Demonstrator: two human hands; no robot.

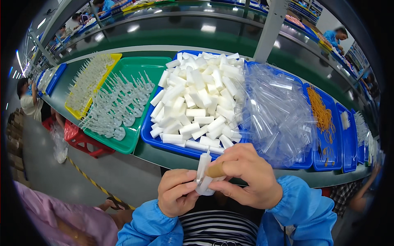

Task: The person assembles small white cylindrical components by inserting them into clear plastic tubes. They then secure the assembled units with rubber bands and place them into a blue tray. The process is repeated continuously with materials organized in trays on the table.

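- The translucent white piece [202, 167] is upright between the fingertips of both hands, its thin tip pointing away from the body and its round base low by the thumbs; if the pinch loosens, it could drop, as it is held nearer the body than the table [61, 92].
- The fingers of the left hand [176, 194] are closed on the piece's left side; the fingers of the right hand [253, 176] close in from its right; uneven pressure could twist the piece or make it slip.
- A brown sleeve [215, 170] sits at the right fingertips, perhaps worn on one finger; it hides the contact there, and bulk or poor feel could spoil the grip.
- Just beyond the fingers, white cylinders [205, 102] heap up in a blue tray [144, 133]; some lie by its near rim, so a knock from the tip or knuckles could roll one out.
- Beyond the right fingers, clear sleeves [279, 115] overlap the cylinders' edge; being tangled, they could drag neighbours along when pulled.
- Beyond the left fingers, slender-tipped parts [119, 102] crowd a green tray [143, 63]; a careless reach could catch the tips and topple them.
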